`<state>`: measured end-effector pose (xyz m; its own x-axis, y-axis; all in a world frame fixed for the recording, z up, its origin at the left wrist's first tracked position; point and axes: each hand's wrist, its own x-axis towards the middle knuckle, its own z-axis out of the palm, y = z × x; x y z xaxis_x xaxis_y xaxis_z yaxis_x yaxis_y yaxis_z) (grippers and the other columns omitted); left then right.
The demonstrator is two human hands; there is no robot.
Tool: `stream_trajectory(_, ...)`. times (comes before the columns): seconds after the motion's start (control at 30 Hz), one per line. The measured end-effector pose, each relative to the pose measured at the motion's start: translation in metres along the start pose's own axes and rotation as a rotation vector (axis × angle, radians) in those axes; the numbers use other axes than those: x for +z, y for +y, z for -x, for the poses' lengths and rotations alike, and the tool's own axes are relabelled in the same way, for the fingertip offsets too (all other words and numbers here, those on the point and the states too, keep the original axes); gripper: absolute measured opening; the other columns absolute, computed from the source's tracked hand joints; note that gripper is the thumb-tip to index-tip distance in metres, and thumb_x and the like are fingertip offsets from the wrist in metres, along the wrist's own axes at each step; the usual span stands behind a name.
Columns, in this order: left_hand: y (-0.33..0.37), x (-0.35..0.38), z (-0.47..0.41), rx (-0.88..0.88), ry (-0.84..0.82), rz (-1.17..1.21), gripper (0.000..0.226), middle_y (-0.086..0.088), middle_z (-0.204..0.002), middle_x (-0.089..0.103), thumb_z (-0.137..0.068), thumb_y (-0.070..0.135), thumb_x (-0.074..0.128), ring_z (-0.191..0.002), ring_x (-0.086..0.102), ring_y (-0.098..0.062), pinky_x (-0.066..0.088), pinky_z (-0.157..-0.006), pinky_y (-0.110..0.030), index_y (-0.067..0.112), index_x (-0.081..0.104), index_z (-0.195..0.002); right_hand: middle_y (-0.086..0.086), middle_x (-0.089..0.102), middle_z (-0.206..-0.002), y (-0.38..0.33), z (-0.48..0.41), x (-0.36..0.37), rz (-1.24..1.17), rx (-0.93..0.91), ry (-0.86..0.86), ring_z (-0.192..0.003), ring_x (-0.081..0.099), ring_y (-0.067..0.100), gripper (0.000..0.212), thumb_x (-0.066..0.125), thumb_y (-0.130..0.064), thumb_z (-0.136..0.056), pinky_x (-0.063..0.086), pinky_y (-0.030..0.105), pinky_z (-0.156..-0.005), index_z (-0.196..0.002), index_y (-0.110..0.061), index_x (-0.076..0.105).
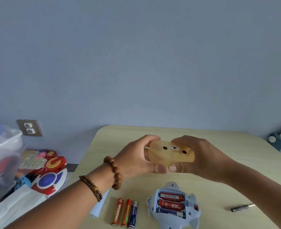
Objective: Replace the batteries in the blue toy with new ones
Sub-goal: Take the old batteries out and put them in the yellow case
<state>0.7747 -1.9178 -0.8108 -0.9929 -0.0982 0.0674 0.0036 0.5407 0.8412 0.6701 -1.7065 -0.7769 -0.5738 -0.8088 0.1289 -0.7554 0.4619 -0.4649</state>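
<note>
Gripping a tan bear-face toy (171, 154) at both ends, the left hand (136, 157) and right hand (201, 156) curl their fingers round it over the pale wooden table (219, 142), thumbs side by side on its near edge. Blue toy (174, 219) lies underside-up on the table below the hands, compartment open, three seated batteries (171, 204) inside: two red, one blue. Three loose AAA batteries (125, 213) lie side by side just left of it, a pale flat piece (97, 208), possibly the compartment cover, beyond them by the left forearm, a small dark screwdriver (241, 208) well to the right.
</note>
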Motion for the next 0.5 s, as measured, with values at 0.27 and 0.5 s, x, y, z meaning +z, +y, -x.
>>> stream_trajectory(0.27, 0.006, -0.002, -0.005, -0.008, 0.009, 0.285, 0.085, 0.007, -0.117, 0.075, -0.042, 0.043, 0.089, -0.107, 0.072, -0.011, 0.058, -0.094, -0.036, 0.023, 0.065, -0.121, -0.012, 0.067, -0.097, 0.004, -0.005, -0.004, -0.032, -0.116, 0.068, -0.09, 0.063, 0.008, 0.066, 0.069, -0.079, -0.065, 0.051, 0.023, -0.072, -0.112, -0.033, 0.067)
stream_trajectory(0.5, 0.005, -0.003, -0.003, 0.003, 0.035, 0.33, 0.08, -0.001, -0.106, 0.077, -0.041, 0.024, 0.091, -0.099, 0.074, -0.017, 0.059, -0.078, -0.026, 0.013, 0.064, -0.115, -0.011, 0.069, -0.1, 0.008, -0.005, 0.002, -0.24, -0.128, 0.081, -0.093, 0.065, 0.009, 0.053, 0.083, -0.065, -0.065, 0.053, 0.026, -0.076, -0.107, -0.036, 0.069)
